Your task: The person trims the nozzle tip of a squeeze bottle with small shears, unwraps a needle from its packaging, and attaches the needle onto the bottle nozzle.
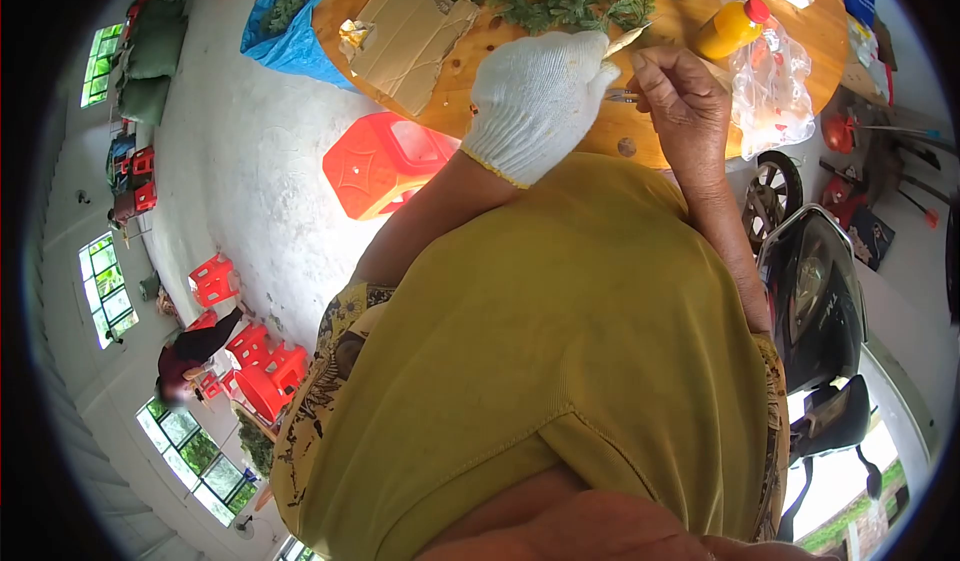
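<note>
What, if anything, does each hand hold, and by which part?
The gloved left hand grips a slim pale piece by one end, its tip free. Whether the right hand holds anything cannot be told.

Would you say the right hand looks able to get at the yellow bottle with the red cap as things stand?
Probably yes: the yellow bottle is close to the right hand, with nothing apparent blocking the way, though the hand's pinched thumb and forefinger may have to open first.
</note>
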{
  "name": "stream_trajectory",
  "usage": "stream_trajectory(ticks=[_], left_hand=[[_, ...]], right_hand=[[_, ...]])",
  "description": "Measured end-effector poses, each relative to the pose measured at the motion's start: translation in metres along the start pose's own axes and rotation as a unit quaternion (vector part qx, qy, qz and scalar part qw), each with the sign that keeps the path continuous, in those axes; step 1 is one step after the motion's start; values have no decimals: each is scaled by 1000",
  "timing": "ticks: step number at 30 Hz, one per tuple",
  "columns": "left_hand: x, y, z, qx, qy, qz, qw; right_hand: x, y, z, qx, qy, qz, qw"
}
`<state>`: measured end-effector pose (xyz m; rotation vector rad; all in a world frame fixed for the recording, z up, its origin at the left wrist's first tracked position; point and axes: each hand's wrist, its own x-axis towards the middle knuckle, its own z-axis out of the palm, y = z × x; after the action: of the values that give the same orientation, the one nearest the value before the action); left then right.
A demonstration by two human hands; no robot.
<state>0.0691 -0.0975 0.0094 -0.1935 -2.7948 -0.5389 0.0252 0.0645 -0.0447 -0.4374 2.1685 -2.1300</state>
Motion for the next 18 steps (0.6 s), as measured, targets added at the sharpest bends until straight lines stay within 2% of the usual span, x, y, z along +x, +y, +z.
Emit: stream_trajectory(ticks=[4,8,14,18], left_hand=[[0,3,4,39,8,15,999],[2,10,0,94,-23,29,995],[2,12,8,183,-48,40,981],[4,16,10,194,-49,41,979]], right_hand=[[0,-7,6,0,-7,10,1000],[2,-5,4,-39,-3,-14,999],[5,0,7,-160,31,-115,980],[7,-6,8,-251,46,-134,958]])
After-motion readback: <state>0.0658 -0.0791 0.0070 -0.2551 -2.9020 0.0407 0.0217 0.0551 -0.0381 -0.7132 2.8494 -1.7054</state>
